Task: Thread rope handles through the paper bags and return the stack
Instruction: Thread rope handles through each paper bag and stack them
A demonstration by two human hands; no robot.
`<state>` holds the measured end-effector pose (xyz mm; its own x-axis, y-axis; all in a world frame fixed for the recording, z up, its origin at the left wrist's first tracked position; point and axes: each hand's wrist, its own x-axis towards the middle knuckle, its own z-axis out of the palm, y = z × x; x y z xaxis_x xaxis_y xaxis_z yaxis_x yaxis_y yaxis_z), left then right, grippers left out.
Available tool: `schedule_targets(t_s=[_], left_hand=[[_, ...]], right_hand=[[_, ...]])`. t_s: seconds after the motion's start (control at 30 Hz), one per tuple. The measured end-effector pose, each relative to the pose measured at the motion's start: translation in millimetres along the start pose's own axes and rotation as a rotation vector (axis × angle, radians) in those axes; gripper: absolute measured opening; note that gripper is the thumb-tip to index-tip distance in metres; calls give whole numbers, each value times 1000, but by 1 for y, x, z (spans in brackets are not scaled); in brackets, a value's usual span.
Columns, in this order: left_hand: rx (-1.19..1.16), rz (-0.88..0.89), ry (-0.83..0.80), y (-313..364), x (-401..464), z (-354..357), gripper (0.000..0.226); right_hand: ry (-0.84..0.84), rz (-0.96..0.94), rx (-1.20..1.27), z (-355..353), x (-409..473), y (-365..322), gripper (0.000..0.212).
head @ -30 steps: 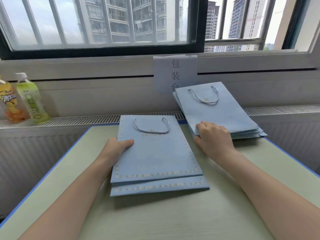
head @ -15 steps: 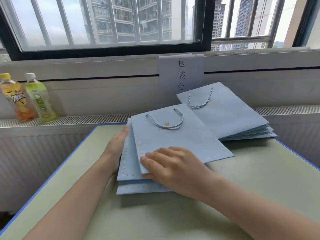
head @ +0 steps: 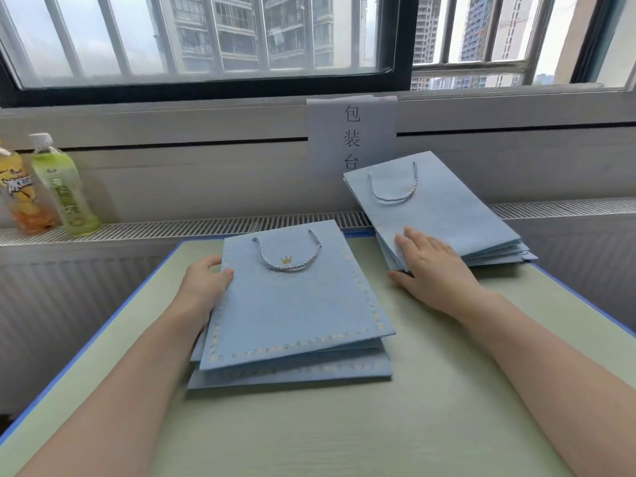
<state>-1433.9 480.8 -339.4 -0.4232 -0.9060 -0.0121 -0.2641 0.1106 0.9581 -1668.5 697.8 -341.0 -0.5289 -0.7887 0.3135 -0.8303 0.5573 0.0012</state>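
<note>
Blue bags [head: 296, 304] at frame centre: left hand [head: 206, 284] grips their left edge. Right hand [head: 430, 266], fingers straight, presses the stack [head: 447, 208] upper right.

**Pale blue paper on a green table**

The near stack of bags [head: 296, 304] is light blue, its top sheet edged with a border of small cream and gold marks and stamped with a little gold crown [head: 286, 259]. Its rope handle [head: 287, 258] is twisted blue and white. The far right stack [head: 444, 215] is the same light blue with a matching twisted handle [head: 392, 187]. The table [head: 344, 435] is pale green with a bright blue edge. A white sign [head: 352, 132] bears black characters. At far left stand an orange-yellow bottle [head: 20, 197] and a light green bottle [head: 63, 187] with a white cap. The window frame [head: 206, 89] is black.
</note>
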Motion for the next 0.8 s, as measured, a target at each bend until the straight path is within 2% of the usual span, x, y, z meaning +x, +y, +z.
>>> schedule_targets(t_s=[0.13, 0.3, 0.37, 0.47, 0.5, 0.53, 0.63, 0.7, 0.73, 0.8], left_hand=[[81, 53, 35, -1, -2, 1, 30], [76, 103, 28, 0, -6, -1, 35], [71, 105, 2, 0, -5, -1, 36], [3, 125, -28, 2, -4, 3, 30], [-1, 108, -34, 5, -7, 5, 29], [-6, 90, -32, 7, -6, 6, 32], [-102, -97, -108, 17, -11, 3, 55], [-107, -149, -213, 17, -11, 1, 63], [-65, -138, -256, 15, -10, 1, 61], [-12, -59, -257, 14, -13, 5, 24]], right_hand=[[49, -21, 24, -6, 3, 4, 57], [-9, -85, 40, -18, 2, 17, 51], [199, -132, 88, -26, 0, 13, 40], [670, -299, 143, -45, -10, -15, 34], [761, -370, 161, -50, -15, -30, 33], [781, -435, 173, -51, -21, -46, 33], [670, -601, 154, -32, -33, -98, 45], [492, -699, 132, -16, -43, -125, 51], [377, -753, 165, -11, -48, -134, 52], [186, -859, 347, -12, -54, -139, 51]])
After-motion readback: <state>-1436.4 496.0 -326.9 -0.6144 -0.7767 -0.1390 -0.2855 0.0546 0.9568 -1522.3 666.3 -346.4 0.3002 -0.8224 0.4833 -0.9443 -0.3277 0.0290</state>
